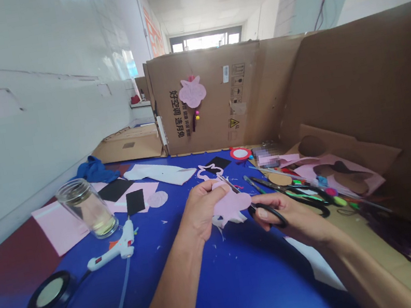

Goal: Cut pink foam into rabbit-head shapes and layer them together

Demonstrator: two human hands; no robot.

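Note:
My left hand (201, 210) pinches a piece of pink felt (233, 203) and holds it above the blue table (226, 276). My right hand (292, 213) grips black-handled scissors (262, 207). Their blades reach up to the left into the edge of the pink felt. White scraps hang below the felt.
A glass jar (87, 208), a white glue gun (117, 248) and a black tape roll (49, 293) lie at the left. Pink, black and white felt sheets (133, 192) sit behind them. More scissors (295, 194) and coloured bits lie at the right. Cardboard walls (354, 76) enclose the back and right.

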